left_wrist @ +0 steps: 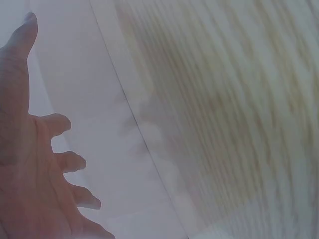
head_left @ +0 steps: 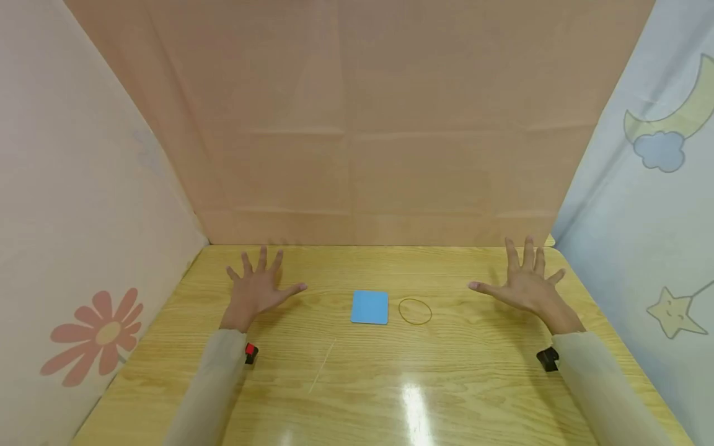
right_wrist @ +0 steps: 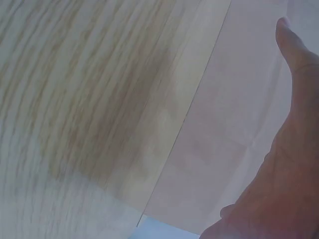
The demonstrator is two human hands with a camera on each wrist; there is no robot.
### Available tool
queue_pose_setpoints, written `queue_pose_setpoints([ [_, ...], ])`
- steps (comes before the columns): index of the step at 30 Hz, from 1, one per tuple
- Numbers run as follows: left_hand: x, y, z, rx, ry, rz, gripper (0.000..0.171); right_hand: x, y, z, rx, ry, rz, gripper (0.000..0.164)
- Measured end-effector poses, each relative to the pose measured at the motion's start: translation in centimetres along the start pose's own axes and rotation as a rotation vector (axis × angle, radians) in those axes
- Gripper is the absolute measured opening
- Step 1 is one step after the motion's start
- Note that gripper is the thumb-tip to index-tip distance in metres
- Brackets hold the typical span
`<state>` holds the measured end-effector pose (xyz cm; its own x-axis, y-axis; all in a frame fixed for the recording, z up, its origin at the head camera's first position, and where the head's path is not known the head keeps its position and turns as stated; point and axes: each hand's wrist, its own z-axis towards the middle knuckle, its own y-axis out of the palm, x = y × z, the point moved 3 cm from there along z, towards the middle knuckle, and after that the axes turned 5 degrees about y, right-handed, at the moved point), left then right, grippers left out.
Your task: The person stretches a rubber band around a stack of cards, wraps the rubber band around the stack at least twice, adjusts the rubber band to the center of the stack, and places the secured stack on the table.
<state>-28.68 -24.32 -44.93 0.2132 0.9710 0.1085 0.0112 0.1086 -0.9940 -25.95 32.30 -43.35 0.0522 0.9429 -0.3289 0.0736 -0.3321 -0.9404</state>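
A flat blue square [head_left: 370, 307] with slightly rounded corners lies near the middle of the table. Just right of it is a thin yellowish loop [head_left: 415, 311], which looks like a rubber band. My left hand [head_left: 256, 290] is over the table to the left of the square, fingers spread and holding nothing. On the other side, my right hand [head_left: 527, 285] is spread the same way, to the right of the loop. Both palms face down, apart from the two objects. Each wrist view shows its hand with nothing in it.
The wood-grain table [head_left: 357, 384] meets a creased brown sheet [head_left: 357, 124] at its back edge. A pale wall with a flower print [head_left: 108, 333] stands at left, another with a star print [head_left: 674, 313] at right. Small black devices sit at both wrists.
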Motion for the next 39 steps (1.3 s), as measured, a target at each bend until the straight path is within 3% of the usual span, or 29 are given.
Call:
queue_pose_setpoints([
  [8, 0.7, -0.2, -0.2, 0.004, 0.010, -0.012, 0.117, -0.7, -0.1, -0.3, 0.007, -0.018, 0.024, 0.136],
  [26, 1.9, -0.7, -0.7, 0.062, 0.084, -0.166, 0.108, -3.0, -0.1, -0.6, 0.045, -0.047, 0.125, 0.133],
  [32, 3.1, -0.9, -1.0, 0.058, 0.087, -0.279, 0.102, -4.1, 0.2, -0.9, 0.024, -0.059, 0.143, 0.127],
  [39, 4.9, -1.2, -1.1, 0.068, 0.129, -0.325, 0.100, -4.9, 0.6, -1.3, 0.017, -0.101, 0.160, 0.117],
])
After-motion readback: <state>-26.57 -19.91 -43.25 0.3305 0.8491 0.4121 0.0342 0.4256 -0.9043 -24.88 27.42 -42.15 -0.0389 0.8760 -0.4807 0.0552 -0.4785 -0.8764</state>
